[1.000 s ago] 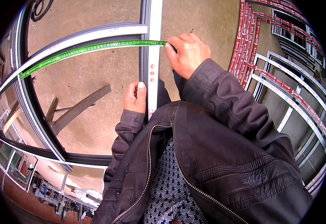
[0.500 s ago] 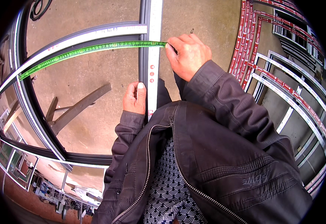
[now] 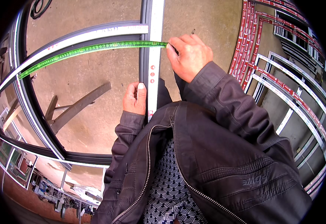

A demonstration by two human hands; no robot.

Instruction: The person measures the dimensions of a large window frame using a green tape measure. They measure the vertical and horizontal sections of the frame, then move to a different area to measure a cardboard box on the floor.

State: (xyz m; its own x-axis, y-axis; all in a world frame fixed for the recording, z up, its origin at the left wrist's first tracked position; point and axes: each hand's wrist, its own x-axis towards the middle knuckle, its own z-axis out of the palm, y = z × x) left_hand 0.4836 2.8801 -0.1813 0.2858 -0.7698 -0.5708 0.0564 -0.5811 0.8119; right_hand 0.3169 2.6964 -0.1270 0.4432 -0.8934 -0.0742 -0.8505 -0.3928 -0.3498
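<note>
While the right hand (image 3: 191, 56) pinches the tape (image 3: 97, 47), which spans the upper left, the left hand (image 3: 134, 99) sits against the bar (image 3: 151, 58) near centre; whether its fingers grip, I can't tell.

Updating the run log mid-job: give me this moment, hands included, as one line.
right hand: pinching tape | left hand: against frame | tape: extended across frame, beside crossbar
</note>
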